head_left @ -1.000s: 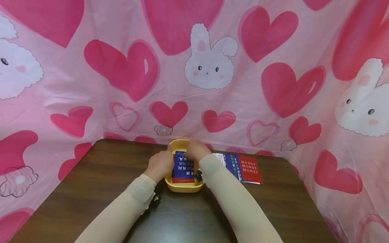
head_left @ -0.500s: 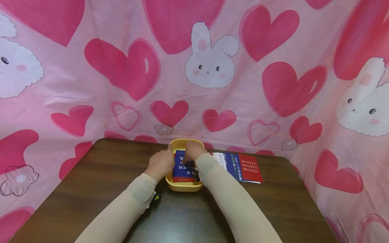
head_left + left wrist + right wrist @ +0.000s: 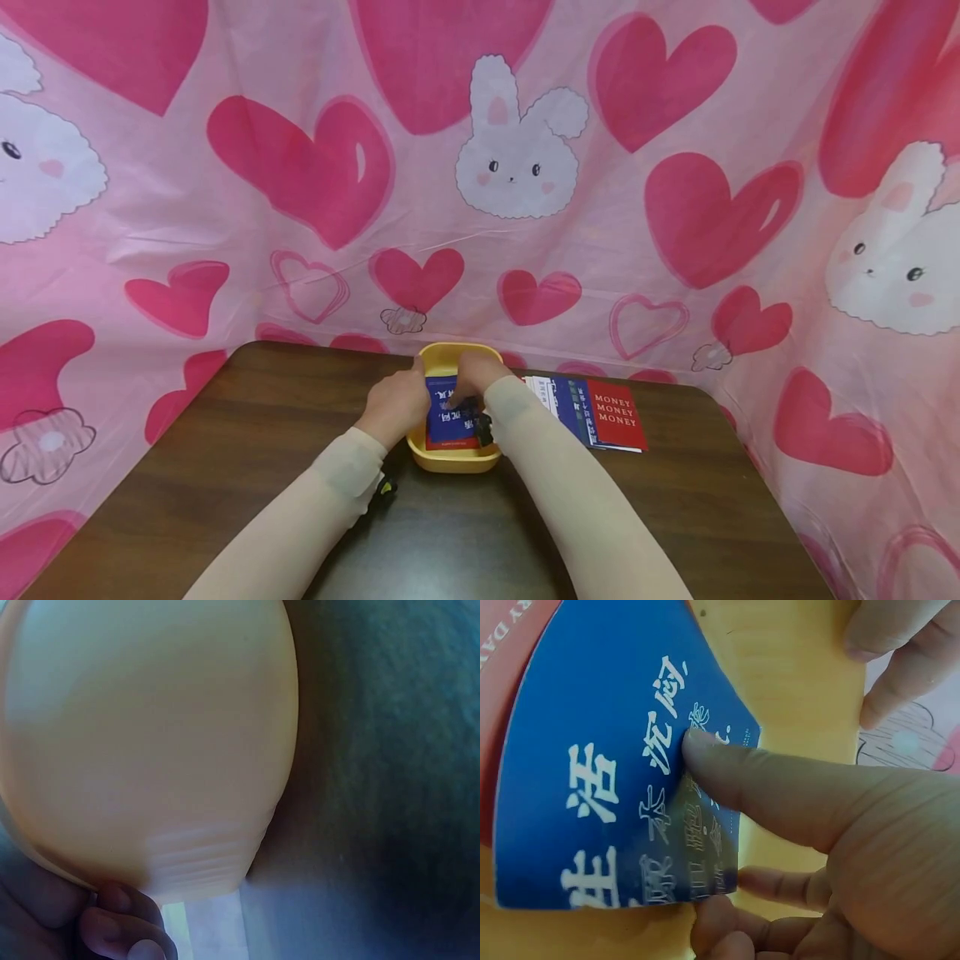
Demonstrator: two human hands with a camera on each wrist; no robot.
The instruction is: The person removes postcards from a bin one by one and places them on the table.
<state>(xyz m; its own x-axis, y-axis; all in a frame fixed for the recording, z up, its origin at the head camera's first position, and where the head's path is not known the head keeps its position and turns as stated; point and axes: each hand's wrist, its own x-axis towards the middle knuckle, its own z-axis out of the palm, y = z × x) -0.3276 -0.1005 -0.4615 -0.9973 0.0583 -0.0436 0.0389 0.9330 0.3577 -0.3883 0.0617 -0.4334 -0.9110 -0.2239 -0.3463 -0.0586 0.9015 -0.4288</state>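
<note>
A yellow plastic box (image 3: 450,465) stands near the table's back edge. My left hand (image 3: 396,407) grips its left rim; in the left wrist view the fingers (image 3: 124,922) curl at the edge of its smooth outer wall. Inside the box lies a blue card (image 3: 592,750) with white Chinese characters, over a red card (image 3: 510,682). My right hand (image 3: 482,375) reaches into the box and pinches the blue card, thumb on its printed face and fingers beneath. The card bends slightly in this grip.
Right of the box, several flat cards lie overlapped in a row, including a red card (image 3: 618,417) reading MONEY and a blue card (image 3: 573,408). A pink cloth with hearts and rabbits (image 3: 517,171) hangs behind the brown wooden table (image 3: 300,400).
My right hand has moved slightly down and into the box, its thumb now over the blue card. The blue card has shifted and turned a little. The left hand keeps its grip on the rim.
</note>
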